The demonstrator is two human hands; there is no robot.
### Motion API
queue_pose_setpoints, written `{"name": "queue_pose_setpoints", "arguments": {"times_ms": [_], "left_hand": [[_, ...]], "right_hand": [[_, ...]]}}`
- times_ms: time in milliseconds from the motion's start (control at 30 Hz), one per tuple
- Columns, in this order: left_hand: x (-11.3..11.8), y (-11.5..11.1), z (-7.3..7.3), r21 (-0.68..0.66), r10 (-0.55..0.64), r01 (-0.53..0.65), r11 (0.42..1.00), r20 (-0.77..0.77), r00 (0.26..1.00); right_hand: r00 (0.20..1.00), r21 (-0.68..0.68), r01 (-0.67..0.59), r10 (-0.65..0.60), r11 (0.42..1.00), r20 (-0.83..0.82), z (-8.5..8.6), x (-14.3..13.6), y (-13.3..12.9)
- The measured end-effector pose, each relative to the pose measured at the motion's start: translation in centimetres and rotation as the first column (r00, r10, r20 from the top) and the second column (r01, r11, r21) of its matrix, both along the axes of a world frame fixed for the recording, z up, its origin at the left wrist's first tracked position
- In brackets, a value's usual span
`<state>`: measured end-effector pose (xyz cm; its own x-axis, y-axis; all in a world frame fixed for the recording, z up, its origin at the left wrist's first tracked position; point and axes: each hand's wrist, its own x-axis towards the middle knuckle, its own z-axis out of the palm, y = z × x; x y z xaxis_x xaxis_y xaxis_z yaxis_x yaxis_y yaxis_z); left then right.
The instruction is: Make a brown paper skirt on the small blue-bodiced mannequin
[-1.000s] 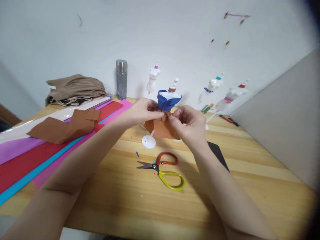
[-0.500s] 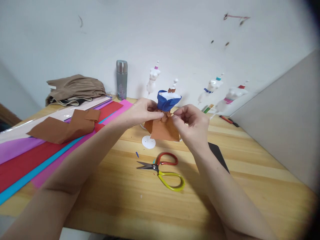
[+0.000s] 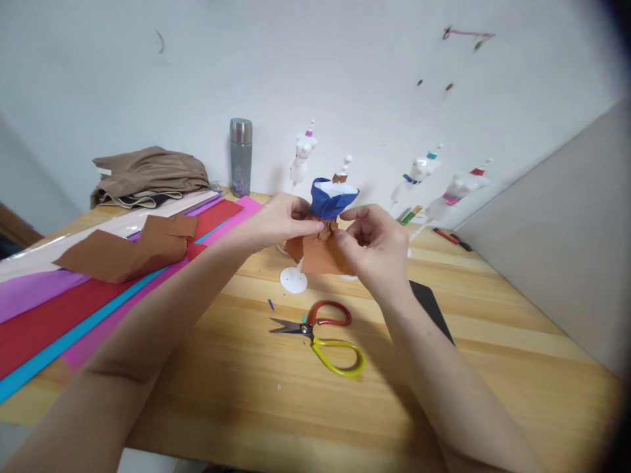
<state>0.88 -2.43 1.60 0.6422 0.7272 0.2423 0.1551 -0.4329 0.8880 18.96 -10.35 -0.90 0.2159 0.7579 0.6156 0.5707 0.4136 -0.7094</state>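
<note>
A small white dress-form mannequin [image 3: 336, 188] stands in front of me, wearing a blue folded bodice [image 3: 331, 202] and a brown neck band. Below the bodice, a brown paper skirt [image 3: 323, 256] is gathered at the waist. My left hand [image 3: 283, 223] pinches the gathers from the left, thumb across the front. On the other side, my right hand [image 3: 377, 246] has its thumb at the brown paper and its index finger apart from it, near the waist. The mannequin's white round base [image 3: 294, 280] shows beneath the skirt. Scissors [image 3: 315, 333] with red and yellow handles lie open nearby.
Several other white mannequins [image 3: 304, 154] stand at the back. Colored sheets [image 3: 123, 289] with a cut brown piece [image 3: 133, 253] lie left. Behind them are folded brown cloth [image 3: 152, 172] and a grey flask [image 3: 241, 157]. A black flat item [image 3: 430, 305] lies right.
My right thumb and index finger have spread apart, and the hand has shifted slightly left. The skirt's lower edge has lifted a little, while my left hand keeps its hold.
</note>
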Motion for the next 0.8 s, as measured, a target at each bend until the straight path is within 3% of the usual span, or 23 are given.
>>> {"name": "queue_pose_setpoints", "arguments": {"times_ms": [800], "left_hand": [[0.0, -0.1, -0.24, -0.057, -0.042, 0.045, 0.997, 0.056, 0.998]], "right_hand": [[1.0, 0.023, -0.008, 0.008, 1.0, 0.007, -0.19, -0.24, 0.28]]}}
